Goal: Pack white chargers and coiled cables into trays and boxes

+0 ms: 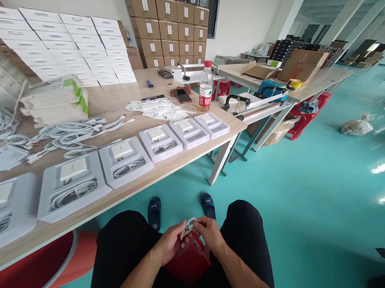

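Above my lap, between my knees, a coiled white charging cable (191, 223) is held in both hands. My left hand (171, 241) wraps round the coil from the left, while my right hand (209, 233) pinches it from the right. Along the table's near edge runs a row of white plastic trays (131, 175). Most of them carry a white charger block (121, 149) and a coiled cable (129, 168). At the right end, a tray (219, 129) has a charger block but a bare cable compartment. Loose white cables (67, 133) lie tangled behind the row.
Small white slips (158, 108), a phone (182, 95) and a bottle with a red cap (206, 86) stand or lie on the wooden table (124, 84). White boxes (62, 47) and brown cartons (169, 29) are stacked behind. A red stool (188, 260) is under me.
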{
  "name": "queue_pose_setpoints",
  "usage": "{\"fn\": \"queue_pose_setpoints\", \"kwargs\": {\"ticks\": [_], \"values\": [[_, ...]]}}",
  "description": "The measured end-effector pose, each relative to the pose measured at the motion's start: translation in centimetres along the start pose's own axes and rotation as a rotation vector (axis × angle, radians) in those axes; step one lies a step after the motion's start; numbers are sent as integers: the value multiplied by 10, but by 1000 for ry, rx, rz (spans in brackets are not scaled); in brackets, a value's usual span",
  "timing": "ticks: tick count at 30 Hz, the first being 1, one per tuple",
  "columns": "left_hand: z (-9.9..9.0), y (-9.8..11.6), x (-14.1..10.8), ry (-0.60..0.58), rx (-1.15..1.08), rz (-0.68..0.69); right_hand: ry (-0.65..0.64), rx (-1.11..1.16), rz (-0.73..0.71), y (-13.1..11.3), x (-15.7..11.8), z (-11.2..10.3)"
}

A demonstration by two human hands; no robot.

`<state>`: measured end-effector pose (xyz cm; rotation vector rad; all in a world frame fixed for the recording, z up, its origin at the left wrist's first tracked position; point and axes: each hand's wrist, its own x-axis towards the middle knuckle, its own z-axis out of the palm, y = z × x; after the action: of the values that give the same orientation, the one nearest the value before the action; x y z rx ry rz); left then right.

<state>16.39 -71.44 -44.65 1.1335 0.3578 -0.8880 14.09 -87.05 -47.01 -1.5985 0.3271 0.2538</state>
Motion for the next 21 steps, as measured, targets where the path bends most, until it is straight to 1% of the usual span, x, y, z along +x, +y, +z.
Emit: {"fn": "queue_pose_setpoints", "kwargs": {"ticks": [3,5,7,9,11,13,15,18,21], "values": [[0,2,0,1,82,47,101,-97,-74,1,0,-1],[-1,3,0,16,156,107,180,-166,-140,1,1,-4],[-4,6,0,36,254,172,209,-274,-233,1,3,-11],[-7,8,-2,48,369,220,148,-399,-293,-2,5,-19],[-10,9,-4,55,474,253,35,-471,-275,-6,6,-27],[-11,10,-6,64,547,280,-36,-487,-232,-10,5,-31],[-11,9,-7,78,584,305,-57,-482,-209,-13,5,-32],[-10,8,-6,94,581,326,-56,-465,-193,-12,4,-29],[-12,6,-2,83,546,274,-28,-467,-194,-9,4,-25]]}}
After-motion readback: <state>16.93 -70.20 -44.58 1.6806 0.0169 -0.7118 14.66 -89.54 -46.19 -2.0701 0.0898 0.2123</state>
